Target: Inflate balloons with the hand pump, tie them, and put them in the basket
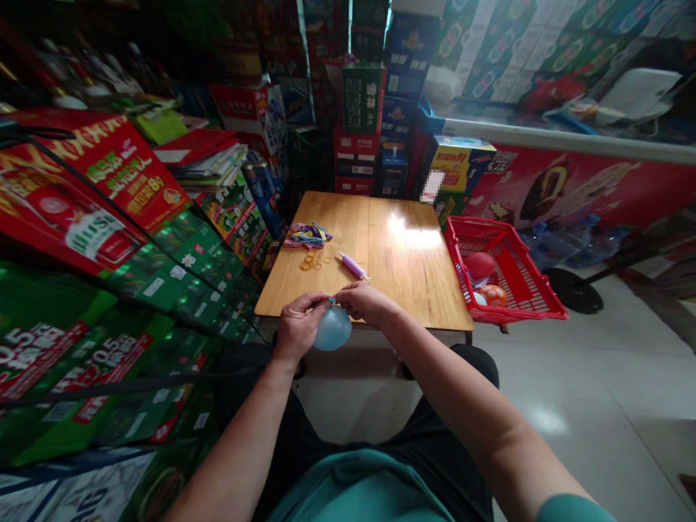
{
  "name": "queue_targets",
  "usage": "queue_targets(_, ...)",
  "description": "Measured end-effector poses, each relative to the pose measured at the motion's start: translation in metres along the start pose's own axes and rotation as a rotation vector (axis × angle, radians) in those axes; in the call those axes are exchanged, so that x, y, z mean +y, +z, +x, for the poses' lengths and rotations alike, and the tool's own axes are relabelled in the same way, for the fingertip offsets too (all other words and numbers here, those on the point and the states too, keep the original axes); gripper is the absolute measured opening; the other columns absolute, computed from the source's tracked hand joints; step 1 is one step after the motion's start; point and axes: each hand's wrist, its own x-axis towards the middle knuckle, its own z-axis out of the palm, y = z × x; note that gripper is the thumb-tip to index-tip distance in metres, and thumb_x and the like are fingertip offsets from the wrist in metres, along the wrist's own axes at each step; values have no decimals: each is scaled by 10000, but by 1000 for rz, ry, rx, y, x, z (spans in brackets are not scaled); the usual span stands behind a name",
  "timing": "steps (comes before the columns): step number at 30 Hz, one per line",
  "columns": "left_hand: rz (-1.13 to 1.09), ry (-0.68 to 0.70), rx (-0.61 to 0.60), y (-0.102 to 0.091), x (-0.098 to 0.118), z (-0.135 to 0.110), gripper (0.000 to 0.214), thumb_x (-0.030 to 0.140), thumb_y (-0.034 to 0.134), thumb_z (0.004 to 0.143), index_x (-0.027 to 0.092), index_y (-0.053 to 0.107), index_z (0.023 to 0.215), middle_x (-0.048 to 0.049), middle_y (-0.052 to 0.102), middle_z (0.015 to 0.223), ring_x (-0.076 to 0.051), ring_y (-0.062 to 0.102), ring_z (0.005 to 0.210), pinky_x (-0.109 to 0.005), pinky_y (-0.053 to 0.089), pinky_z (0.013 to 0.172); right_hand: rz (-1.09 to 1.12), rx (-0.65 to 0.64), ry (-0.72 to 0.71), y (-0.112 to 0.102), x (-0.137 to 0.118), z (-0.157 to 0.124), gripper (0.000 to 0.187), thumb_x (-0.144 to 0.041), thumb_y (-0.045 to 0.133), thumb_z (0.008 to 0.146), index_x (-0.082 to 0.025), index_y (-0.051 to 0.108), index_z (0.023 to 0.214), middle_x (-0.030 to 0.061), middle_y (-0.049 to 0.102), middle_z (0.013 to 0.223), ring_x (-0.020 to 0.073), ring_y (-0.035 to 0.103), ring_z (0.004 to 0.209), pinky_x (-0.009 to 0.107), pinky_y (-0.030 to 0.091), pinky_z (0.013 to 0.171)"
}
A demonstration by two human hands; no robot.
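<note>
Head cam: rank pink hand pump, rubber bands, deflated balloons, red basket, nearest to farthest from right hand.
1. Pink hand pump: on the wooden table, just ahead of the right hand.
2. Rubber bands: on the table, ahead and to the left.
3. Deflated balloons: just beyond the bands.
4. Red basket: off the table's right edge.

A pale blue balloon (332, 328) (slightly see-through) hangs below the honey-coloured, wood-grained counter (413, 290). On it lie purple, yellow and pink deflated balloons (307, 235), orange rubber bands (310, 262) and a pink-and-white pump (353, 266). Beside it, a red basket (522, 264) shows a lattice pattern.
</note>
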Motion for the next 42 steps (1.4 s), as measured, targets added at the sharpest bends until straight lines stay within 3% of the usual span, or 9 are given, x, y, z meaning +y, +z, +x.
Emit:
queue_targets(5, 120, 43, -199, -5, 5, 3, 158, 322, 689, 883, 204, 777, 941, -60, 755, 958, -212, 698, 914, -315, 521, 848, 200, -114, 13, 3, 4, 10, 264, -194, 661, 724, -198, 426, 605, -77, 373, 511, 43, 280, 412, 194, 169, 386)
queue_targets(11, 91, -123, -104, -3, -6, 6, 208, 280, 759, 779, 183, 659, 934, -21, 711, 769, -183, 671, 694, -270, 496, 640, 120, -28, -79, 12, 3, 4, 196, -223, 700, 743, -173, 540, 641, -55, 439, 508, 58, 328, 430, 206, 186, 397)
queue_targets(16, 70, -189, -160, -5, -13, 14, 227, 300, 785, 756, 162, 733, 929, -52, 742, 793, -218, 689, 762, -294, 501, 694, -10, -46, -222, 24, -2, -5, 194, -270, 730, 749, -155, 604, 657, -43, 475, 530, 64, 362, 469, 213, 220, 428)
queue_targets(19, -107, -261, -118, -4, -13, 15, 255, 353, 826, 729, 152, 756, 870, -66, 754, 827, -207, 682, 761, -291, 500, 703, 70, -30, -219, 26, 0, -7, 224, -279, 719, 762, -174, 560, 643, -47, 466, 544, 64, 346, 467, 216, 223, 428)
queue_targets(23, -470, -447, 21, -5, -11, 11, 363, 291, 919, 615, 155, 743, 902, -53, 756, 819, -172, 686, 741, -269, 514, 706, 425, -57, -67, 18, 5, -5, 276, -222, 630, 752, -208, 406, 591, -74, 349, 510, 59, 232, 439, 208, 164, 405)
queue_targets(28, -690, -530, -7, -13, -11, 10, 341, 206, 929, 597, 153, 745, 878, -60, 758, 834, -149, 687, 760, -254, 532, 729, 684, -197, 97, 5, 11, -2, 226, -190, 589, 738, -211, 393, 628, -90, 308, 506, 56, 213, 430, 172, 150, 384)
queue_targets(34, -687, -510, 41, -11, -14, 11, 316, 213, 928, 597, 166, 756, 858, -13, 715, 745, -106, 637, 654, -211, 494, 632, 685, -182, 258, 2, 12, 4, 211, -130, 525, 853, -194, 427, 677, -96, 345, 490, 40, 264, 372, 136, 187, 353)
queue_targets(38, -430, -357, 48, -1, -10, 7, 328, 291, 909, 644, 149, 772, 905, -47, 743, 819, -140, 660, 708, -247, 509, 676, 668, -148, 301, 5, 13, 12, 205, -126, 488, 937, -168, 496, 737, -64, 452, 499, 49, 362, 369, 126, 293, 356)
queue_targets(42, -296, -230, -29, 3, -8, 5, 333, 348, 870, 708, 161, 747, 954, -71, 762, 876, -191, 707, 775, -308, 545, 761, 650, -119, 308, 9, 17, 18, 216, -146, 480, 983, -152, 544, 777, -31, 530, 495, 75, 442, 380, 143, 397, 382)
